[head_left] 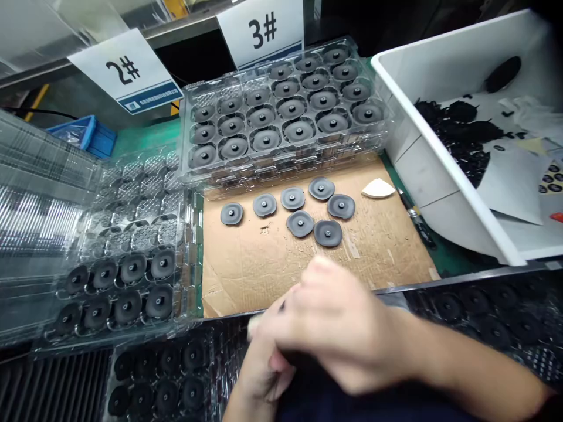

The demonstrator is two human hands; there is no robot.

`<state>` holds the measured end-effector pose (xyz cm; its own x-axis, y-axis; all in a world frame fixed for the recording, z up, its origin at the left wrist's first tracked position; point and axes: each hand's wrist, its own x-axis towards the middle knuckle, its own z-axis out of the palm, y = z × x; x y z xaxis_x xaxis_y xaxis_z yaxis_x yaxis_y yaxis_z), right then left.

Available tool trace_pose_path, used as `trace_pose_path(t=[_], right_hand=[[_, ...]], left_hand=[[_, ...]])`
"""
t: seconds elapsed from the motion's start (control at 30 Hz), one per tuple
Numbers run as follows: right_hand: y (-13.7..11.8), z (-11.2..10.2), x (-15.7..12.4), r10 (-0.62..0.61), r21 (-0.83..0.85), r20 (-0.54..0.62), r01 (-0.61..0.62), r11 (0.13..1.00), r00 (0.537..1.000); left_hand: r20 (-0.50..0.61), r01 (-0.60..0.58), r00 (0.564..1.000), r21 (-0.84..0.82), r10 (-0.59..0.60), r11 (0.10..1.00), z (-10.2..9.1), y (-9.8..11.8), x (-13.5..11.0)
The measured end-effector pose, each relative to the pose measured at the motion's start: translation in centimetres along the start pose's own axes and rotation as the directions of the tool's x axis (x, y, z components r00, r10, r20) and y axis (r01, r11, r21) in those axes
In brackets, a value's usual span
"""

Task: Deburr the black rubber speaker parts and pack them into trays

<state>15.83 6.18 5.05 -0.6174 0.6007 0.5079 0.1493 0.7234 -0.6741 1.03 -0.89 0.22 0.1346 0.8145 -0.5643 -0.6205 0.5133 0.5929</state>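
My right hand (334,328) lies across my left hand (264,366) at the front edge of the cardboard sheet (264,264). Both are blurred by motion. The fingers are curled together round something small and dark that I cannot make out. Several grey round discs (300,223), each with a small hub, lie loose on the cardboard beyond my hands.
A stack of clear trays (285,111) filled with discs stands behind the cardboard. A partly filled clear tray (127,275) lies at the left. A white bin (444,158) with black scraps stands at the right. Signs marked 2# and 3# stand at the back.
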Motion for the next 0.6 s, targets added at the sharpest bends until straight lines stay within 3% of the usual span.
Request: trace_pose_path(t=[0.03, 0.1, 0.2, 0.27, 0.4, 0.6], right_hand=[[0.7, -0.1, -0.2, 0.121, 0.038, -0.064, -0.119, 0.992, 0.991], [2.6, 0.1, -0.9, 0.388, 0.109, -0.16, -0.374, 0.921, 0.908], [5.6, 1.9, -3.0, 0.59, 0.076, -0.06, -0.585, 0.807, 0.805], [7.0, 4.0, -4.7, 0.615, -0.015, 0.023, -0.615, 0.789, 0.788], [7.4, 7.6, -7.6, 0.62, -0.147, 0.0, -0.613, 0.776, 0.785], [6.5, 8.7, -9.2, 0.587, -0.296, -0.018, -0.565, 0.77, 0.809]], left_hand=[[0.04, 0.025, 0.999, -0.02, -0.024, 0.999, 0.3, 0.2, -0.1], [0.14, 0.089, 0.987, -0.084, -0.077, 0.992, 0.6, 0.8, -0.3], [0.225, 0.118, 0.971, -0.187, -0.074, 0.975, 0.5, 1.5, -0.3], [0.24, 0.122, 0.968, -0.226, -0.067, 0.966, 0.0, 1.7, -0.1], [0.253, 0.152, 0.964, -0.259, -0.086, 0.954, -1.3, 1.7, 0.1], [0.228, 0.141, 0.971, -0.283, -0.076, 0.949, -2.6, 1.8, 0.2]])
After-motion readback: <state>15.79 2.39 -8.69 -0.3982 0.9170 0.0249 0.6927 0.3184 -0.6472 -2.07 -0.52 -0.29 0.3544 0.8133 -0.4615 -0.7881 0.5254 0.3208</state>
